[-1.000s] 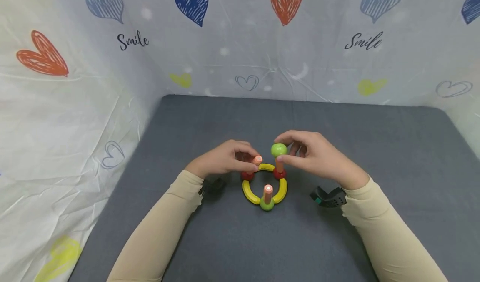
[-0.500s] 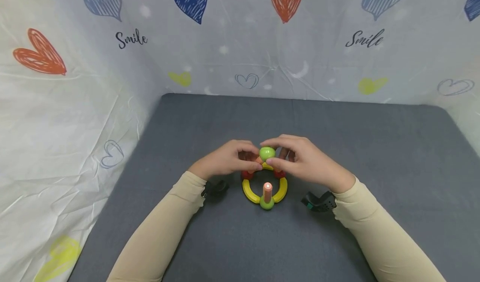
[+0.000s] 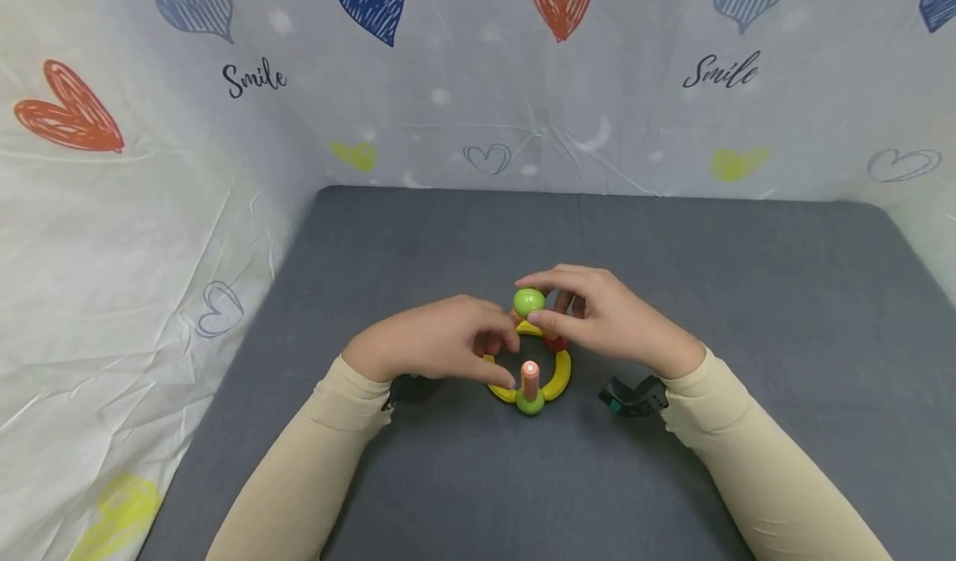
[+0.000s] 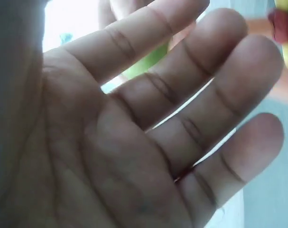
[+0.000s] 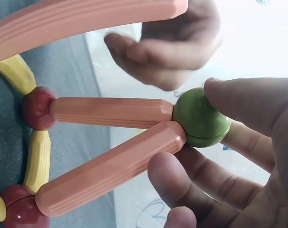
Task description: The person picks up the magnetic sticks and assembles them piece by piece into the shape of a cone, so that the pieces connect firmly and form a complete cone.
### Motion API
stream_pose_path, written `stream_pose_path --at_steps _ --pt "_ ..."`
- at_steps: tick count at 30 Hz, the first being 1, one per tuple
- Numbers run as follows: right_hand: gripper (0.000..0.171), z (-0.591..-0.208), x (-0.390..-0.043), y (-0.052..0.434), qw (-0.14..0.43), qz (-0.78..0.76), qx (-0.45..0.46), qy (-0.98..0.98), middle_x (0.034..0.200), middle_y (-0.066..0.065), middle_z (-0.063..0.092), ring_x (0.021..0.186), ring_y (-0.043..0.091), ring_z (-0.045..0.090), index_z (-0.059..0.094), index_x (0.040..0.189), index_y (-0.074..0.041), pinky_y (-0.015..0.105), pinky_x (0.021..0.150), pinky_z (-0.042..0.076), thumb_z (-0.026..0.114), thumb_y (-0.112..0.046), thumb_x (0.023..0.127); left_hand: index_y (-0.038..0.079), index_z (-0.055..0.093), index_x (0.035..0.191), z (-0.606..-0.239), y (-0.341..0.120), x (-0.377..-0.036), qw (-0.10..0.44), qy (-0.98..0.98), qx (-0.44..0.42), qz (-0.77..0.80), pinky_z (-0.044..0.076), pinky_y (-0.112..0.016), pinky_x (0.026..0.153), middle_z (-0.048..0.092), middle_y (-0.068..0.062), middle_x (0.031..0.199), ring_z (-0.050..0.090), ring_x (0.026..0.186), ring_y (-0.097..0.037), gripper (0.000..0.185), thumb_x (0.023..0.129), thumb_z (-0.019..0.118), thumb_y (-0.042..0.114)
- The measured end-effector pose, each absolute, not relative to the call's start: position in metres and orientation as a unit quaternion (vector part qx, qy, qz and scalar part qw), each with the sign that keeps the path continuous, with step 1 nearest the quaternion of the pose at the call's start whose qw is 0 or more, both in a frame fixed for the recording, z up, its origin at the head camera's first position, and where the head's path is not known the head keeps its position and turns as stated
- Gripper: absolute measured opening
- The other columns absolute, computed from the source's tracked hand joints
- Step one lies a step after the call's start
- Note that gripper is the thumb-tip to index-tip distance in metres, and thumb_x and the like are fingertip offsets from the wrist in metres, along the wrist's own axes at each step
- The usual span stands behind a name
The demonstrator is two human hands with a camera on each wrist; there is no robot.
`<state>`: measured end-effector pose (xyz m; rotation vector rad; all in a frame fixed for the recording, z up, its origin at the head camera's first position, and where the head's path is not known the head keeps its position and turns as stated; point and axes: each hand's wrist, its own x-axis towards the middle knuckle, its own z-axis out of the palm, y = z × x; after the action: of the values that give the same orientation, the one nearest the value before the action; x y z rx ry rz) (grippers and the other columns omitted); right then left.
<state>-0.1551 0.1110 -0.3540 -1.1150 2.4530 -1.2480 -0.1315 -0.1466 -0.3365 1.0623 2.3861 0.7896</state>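
Note:
My right hand [image 3: 597, 312] pinches a glossy green ball [image 5: 200, 116] between thumb and fingers, above a ring of curved yellow rods [image 3: 557, 376]. Two orange rods [image 5: 113, 111] touch this ball and run down to two red balls [image 5: 38, 108] in the ring. A third orange rod [image 3: 530, 378] stands on a lower green ball [image 3: 530, 403] at the ring's near side; its top end is apart from the held ball. My left hand [image 3: 441, 337] hovers at the ring's left, fingers loosely bent and holding nothing. It hides the left red ball in the head view.
Dark grey cloth covers the table [image 3: 418, 246]. A pale curtain [image 3: 478, 71] printed with hearts hangs behind and at the left. Black wrist cameras [image 3: 633, 397] sit below both wrists.
My right hand has brought the green ball and its rod leftward to meet the left orange rod. My left hand has let go of that rod and moved slightly nearer the front rod.

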Motion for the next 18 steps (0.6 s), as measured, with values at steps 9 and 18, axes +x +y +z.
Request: stream_pose_path --at_steps 9,18 --pt "0.036 -0.354 -0.154 0.113 0.100 -0.429 -0.369 0.818 0.113 -0.007 0.069 0.079 0.021 0.070 0.067 0.139 -0.017 0.034 0.070 0.058 0.069 -0.023 0.104 0.026 0.068 0.081 -0.340 -0.121 -0.118 0.177 0.864 0.403 0.243 0.044 -0.024 0.061 0.056 0.009 0.074 0.051 0.070 -0.006 0.022 0.095 0.080 0.037" --pt "0.034 -0.350 -0.153 0.113 0.109 -0.429 -0.369 0.817 0.114 -0.007 0.070 0.081 0.017 0.069 0.069 0.137 -0.018 0.033 0.070 0.058 0.069 -0.023 0.104 0.022 0.079 0.079 -0.347 -0.118 -0.116 0.177 0.884 0.341 0.267 0.034 -0.023 0.046 0.051 0.015 0.053 0.042 0.045 -0.004 0.027 0.102 0.067 0.029"
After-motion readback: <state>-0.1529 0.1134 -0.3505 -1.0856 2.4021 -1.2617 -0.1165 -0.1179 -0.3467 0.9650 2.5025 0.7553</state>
